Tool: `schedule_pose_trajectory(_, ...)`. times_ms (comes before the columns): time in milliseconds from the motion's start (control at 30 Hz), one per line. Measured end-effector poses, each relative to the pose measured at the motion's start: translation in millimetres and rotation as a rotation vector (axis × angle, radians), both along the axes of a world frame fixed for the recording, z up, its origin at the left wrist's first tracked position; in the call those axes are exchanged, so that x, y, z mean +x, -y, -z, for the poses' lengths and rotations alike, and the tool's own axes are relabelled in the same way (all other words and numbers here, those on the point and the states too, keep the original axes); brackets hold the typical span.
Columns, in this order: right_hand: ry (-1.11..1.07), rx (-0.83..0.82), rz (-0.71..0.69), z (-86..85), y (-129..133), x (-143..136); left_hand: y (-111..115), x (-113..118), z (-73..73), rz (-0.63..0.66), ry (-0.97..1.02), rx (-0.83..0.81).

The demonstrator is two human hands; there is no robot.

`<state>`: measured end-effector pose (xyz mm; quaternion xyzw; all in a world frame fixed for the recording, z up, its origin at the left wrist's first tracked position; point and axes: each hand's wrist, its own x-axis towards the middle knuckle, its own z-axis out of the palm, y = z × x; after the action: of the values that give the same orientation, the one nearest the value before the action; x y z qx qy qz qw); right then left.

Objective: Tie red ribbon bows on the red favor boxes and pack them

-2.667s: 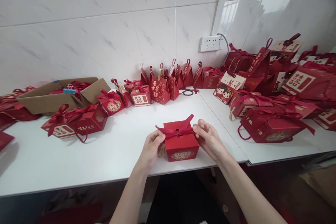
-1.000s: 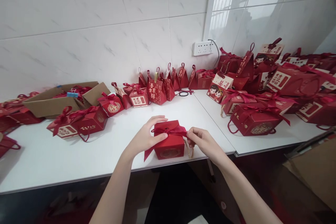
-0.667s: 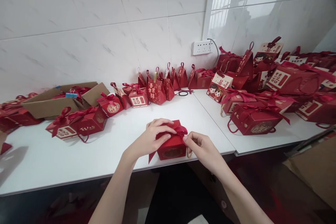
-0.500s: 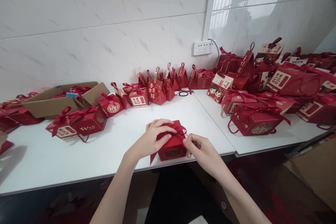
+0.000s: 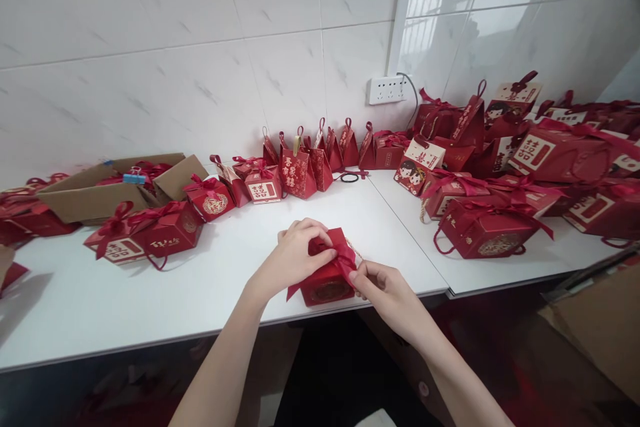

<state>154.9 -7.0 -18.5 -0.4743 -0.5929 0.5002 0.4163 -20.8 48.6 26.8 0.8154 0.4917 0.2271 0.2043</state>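
A red gift box (image 5: pixel 327 291) with a gold emblem on its front rests at the table's near edge. Red ribbon (image 5: pixel 345 263) is tied across its top, and one tail hangs at the left side. My left hand (image 5: pixel 300 255) lies over the box's left top, its fingers curled and its thumb pinching the ribbon by the knot. At the box's right side my right hand (image 5: pixel 384 288) is closed on the ribbon between thumb and forefinger. A twisted cord handle (image 5: pixel 354 248) shows behind the ribbon. My fingers partly hide the knot.
Finished-looking red boxes (image 5: pixel 487 230) crowd the right table. Small triangular boxes (image 5: pixel 299 173) line the wall, with a black ring (image 5: pixel 349 178) nearby. On the left are an open cardboard carton (image 5: pixel 95 203) and a bow-tied box (image 5: pixel 167 233). A socket strip (image 5: pixel 386 91) is on the wall.
My left fingers, stretched across the box top before, are now curled in towards the knot. The ribbon at my right fingertips now lies down over the box's right side. The box stays in place.
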Motion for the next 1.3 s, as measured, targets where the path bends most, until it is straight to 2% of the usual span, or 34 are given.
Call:
schedule_pose_trajectory(100,0.028,-0.01,-0.003,1.8,0.5,0.4,-1.3,4.4,-1.6,-0.065,-0.008,-0.014)
schedule_pose_trajectory(400,0.027,0.004,-0.007,4.8,2.2,0.7,2.0,17.3,8.4,-0.244,0.006,0.036)
schedule_pose_trajectory(700,-0.007,0.05,-0.015,9.4,6.1,1.5,1.5,18.5,8.5,-0.262,-0.004,0.03)
schedule_pose_trajectory(833,0.027,0.039,0.038,4.9,19.7,1.4,0.5,17.5,9.2,-0.266,0.043,0.024)
schedule_pose_trajectory(900,0.054,0.006,-0.012,1.1,31.6,-5.8,-0.1,16.6,9.0,-0.267,0.083,0.004)
schedule_pose_trajectory(967,0.07,-0.046,-0.149,-0.8,40.7,-19.7,-0.7,16.1,8.2,-0.272,0.112,-0.029)
schedule_pose_trajectory(1067,0.078,-0.088,-0.3,3.6,39.9,-46.6,-0.5,16.7,6.7,-0.283,0.116,-0.051)
schedule_pose_trajectory(1167,-0.007,-0.096,-0.328,13.5,26.4,-67.6,1.8,18.8,6.1,-0.298,0.092,-0.025)
schedule_pose_trajectory(1300,-0.126,-0.093,-0.265,19.8,12.4,-77.3,4.0,19.8,7.4,-0.305,0.086,-0.01)
